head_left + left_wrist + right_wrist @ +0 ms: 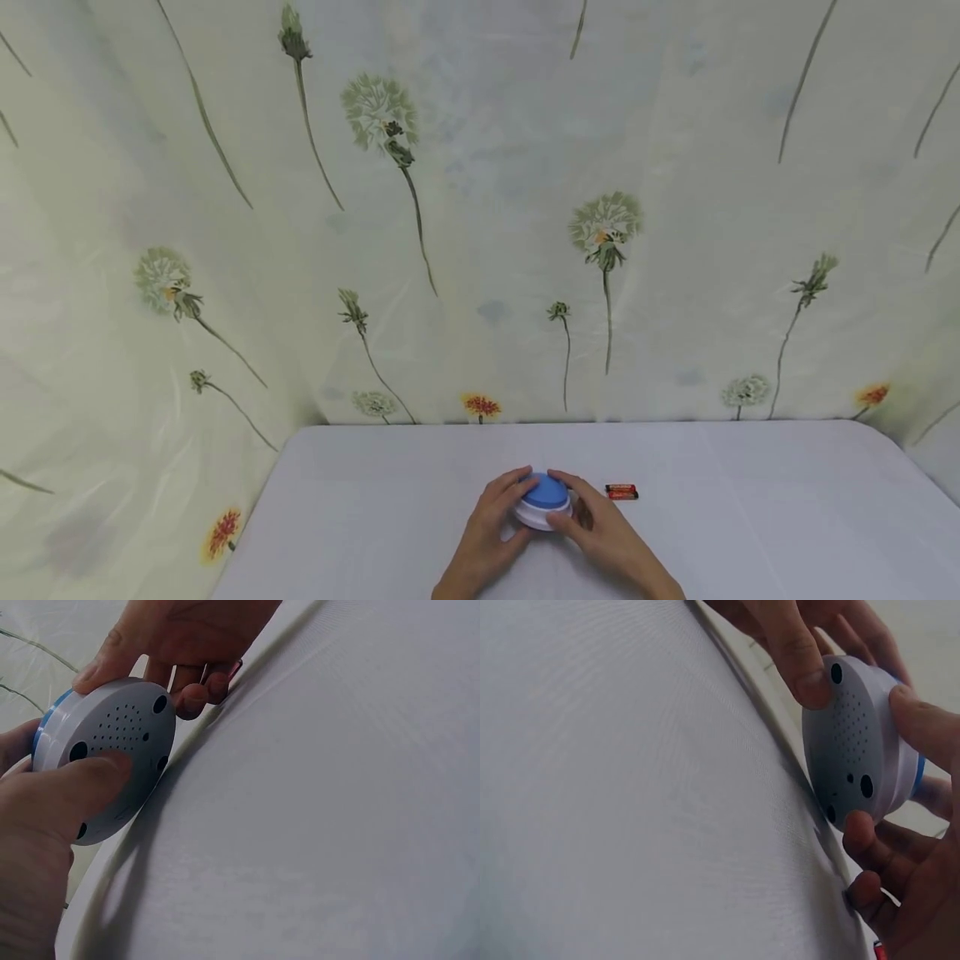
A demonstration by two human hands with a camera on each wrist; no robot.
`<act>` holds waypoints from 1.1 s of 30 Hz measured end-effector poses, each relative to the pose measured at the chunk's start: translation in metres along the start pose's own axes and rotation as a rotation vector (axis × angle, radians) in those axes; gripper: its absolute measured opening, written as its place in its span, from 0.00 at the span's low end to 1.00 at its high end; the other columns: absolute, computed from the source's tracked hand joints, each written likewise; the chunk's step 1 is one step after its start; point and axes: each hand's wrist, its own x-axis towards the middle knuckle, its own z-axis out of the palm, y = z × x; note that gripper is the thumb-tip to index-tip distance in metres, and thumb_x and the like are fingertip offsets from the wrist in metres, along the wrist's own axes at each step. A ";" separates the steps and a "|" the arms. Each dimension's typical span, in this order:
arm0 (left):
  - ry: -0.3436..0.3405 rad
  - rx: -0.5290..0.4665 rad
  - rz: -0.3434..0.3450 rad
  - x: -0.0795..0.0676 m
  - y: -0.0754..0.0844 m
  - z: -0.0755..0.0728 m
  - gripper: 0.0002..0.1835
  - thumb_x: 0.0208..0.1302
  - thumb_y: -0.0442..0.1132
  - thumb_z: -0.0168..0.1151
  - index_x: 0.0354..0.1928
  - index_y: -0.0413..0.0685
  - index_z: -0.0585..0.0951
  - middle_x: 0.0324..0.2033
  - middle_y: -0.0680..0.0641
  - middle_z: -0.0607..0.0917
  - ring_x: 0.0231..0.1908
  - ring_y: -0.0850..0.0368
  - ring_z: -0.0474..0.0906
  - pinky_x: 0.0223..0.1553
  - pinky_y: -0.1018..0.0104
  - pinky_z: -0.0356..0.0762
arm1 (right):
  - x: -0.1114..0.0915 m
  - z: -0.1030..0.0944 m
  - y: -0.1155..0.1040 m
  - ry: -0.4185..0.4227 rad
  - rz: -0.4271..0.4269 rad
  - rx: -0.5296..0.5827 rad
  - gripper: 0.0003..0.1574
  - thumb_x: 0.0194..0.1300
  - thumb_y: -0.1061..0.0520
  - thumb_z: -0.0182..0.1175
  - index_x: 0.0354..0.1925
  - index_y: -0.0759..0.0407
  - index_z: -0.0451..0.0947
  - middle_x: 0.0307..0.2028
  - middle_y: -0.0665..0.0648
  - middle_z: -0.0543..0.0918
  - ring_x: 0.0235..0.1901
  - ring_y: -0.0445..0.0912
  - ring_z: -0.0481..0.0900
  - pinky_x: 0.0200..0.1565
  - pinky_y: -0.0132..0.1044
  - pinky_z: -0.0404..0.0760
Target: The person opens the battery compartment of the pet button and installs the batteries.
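Observation:
A round push button [546,493] with a blue domed top and white base is held between both hands over the white table. My left hand [489,529] grips its left side, fingers over the blue top. In the left wrist view, the left thumb [97,780] presses on the underside of the button [124,787], which has small speaker holes and dark round feet. My right hand [609,537] grips the right side; in the right wrist view its thumb [922,720] lies against the white rim of the button [889,750]. The base appears tilted off the table.
Two red-and-black batteries [622,492] lie side by side on the white tabletop [375,500], just right of the right hand. Behind the table's far edge hangs a pale curtain [495,208] printed with dandelions.

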 end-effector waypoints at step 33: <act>0.079 -0.127 -0.174 0.002 0.005 0.000 0.30 0.52 0.33 0.70 0.60 0.53 0.74 0.54 0.56 0.78 0.53 0.61 0.77 0.46 0.71 0.80 | -0.005 -0.014 -0.006 -0.065 0.016 0.147 0.27 0.73 0.45 0.47 0.67 0.45 0.62 0.51 0.51 0.74 0.35 0.44 0.78 0.36 0.30 0.76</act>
